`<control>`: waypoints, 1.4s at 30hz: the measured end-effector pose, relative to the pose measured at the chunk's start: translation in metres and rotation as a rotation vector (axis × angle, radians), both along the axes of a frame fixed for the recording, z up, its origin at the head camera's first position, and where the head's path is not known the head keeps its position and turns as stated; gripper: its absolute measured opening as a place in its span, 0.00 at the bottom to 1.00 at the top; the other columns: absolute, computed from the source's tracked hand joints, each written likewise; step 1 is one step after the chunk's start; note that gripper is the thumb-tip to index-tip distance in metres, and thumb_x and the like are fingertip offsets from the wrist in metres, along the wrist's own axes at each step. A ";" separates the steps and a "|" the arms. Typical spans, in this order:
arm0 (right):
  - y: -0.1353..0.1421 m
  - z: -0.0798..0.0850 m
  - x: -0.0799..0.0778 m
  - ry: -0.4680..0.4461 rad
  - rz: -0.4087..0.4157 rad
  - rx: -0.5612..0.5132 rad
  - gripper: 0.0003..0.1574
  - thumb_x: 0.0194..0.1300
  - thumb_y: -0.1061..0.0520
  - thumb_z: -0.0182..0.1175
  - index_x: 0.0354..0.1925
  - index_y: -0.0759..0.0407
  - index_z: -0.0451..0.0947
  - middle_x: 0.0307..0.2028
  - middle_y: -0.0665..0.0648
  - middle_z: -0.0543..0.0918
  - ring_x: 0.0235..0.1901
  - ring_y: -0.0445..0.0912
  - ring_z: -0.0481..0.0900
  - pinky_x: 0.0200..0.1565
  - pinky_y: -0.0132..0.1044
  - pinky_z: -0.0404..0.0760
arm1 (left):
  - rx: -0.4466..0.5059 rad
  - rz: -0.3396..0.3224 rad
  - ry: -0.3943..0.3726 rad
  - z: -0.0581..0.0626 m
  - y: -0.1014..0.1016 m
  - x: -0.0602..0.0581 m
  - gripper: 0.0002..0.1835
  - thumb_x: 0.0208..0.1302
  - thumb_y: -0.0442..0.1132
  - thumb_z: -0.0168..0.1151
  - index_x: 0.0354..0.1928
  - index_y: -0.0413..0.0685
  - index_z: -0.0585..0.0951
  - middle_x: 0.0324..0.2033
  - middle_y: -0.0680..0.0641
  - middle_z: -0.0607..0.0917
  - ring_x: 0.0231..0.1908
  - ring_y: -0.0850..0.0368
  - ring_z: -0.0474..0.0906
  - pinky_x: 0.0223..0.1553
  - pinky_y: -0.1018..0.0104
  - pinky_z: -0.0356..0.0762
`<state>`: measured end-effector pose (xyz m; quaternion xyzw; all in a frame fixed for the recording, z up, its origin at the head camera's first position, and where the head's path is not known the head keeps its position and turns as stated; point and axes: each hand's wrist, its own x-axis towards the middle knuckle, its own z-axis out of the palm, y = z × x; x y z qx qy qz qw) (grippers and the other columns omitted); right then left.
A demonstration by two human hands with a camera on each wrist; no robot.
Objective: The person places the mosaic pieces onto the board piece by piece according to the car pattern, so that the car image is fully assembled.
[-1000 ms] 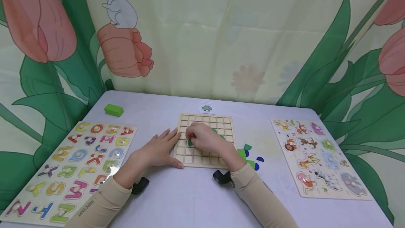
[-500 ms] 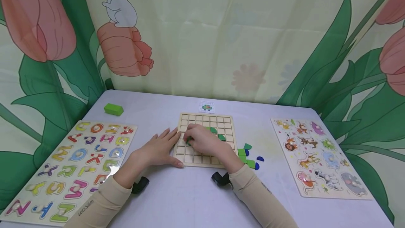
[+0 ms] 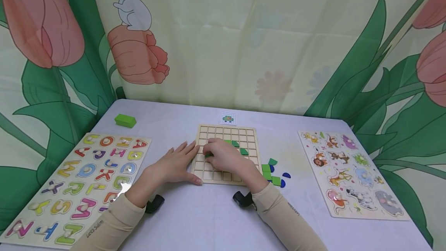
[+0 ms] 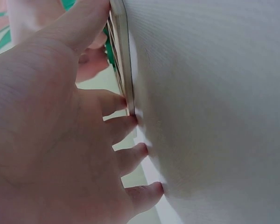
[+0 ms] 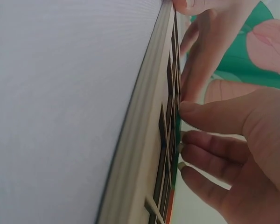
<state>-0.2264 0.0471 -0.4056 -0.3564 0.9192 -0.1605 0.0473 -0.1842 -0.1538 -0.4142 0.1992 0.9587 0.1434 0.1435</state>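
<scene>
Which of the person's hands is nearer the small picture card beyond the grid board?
The right hand. It is over the grid board, on the near side of the picture card. The left hand is farther off, at the board's left edge.

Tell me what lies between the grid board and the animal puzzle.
Green pieces and blue pieces lie on the white cloth, nearer the grid board, in the head view.
</scene>
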 end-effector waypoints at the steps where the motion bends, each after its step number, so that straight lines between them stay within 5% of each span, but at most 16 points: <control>1: 0.001 0.000 0.000 0.004 -0.009 0.005 0.08 0.64 0.58 0.65 0.43 0.51 0.86 0.39 0.47 0.82 0.38 0.40 0.77 0.42 0.33 0.79 | -0.003 0.000 0.000 0.000 0.000 0.000 0.65 0.46 0.76 0.66 0.79 0.48 0.52 0.80 0.47 0.49 0.79 0.39 0.43 0.71 0.30 0.49; 23: 0.026 0.014 -0.005 -0.072 -0.116 -0.053 0.11 0.64 0.62 0.63 0.44 0.52 0.86 0.40 0.48 0.83 0.37 0.42 0.77 0.45 0.36 0.79 | -0.022 0.003 0.004 -0.002 0.001 -0.001 0.65 0.45 0.77 0.65 0.79 0.50 0.52 0.80 0.46 0.50 0.79 0.40 0.44 0.72 0.31 0.50; 30: 0.045 0.021 -0.008 -0.076 -0.140 -0.082 0.12 0.63 0.65 0.61 0.44 0.55 0.86 0.36 0.50 0.82 0.34 0.43 0.75 0.39 0.37 0.76 | -0.012 0.008 0.006 -0.003 0.001 -0.002 0.65 0.45 0.77 0.66 0.79 0.50 0.52 0.80 0.46 0.50 0.79 0.40 0.44 0.72 0.31 0.49; 42: 0.084 0.027 -0.013 -0.133 -0.204 -0.082 0.12 0.63 0.66 0.62 0.44 0.59 0.86 0.40 0.53 0.85 0.39 0.45 0.77 0.45 0.40 0.79 | 0.003 0.015 -0.001 -0.004 0.001 -0.002 0.65 0.45 0.76 0.67 0.79 0.50 0.53 0.80 0.47 0.50 0.79 0.40 0.43 0.72 0.31 0.48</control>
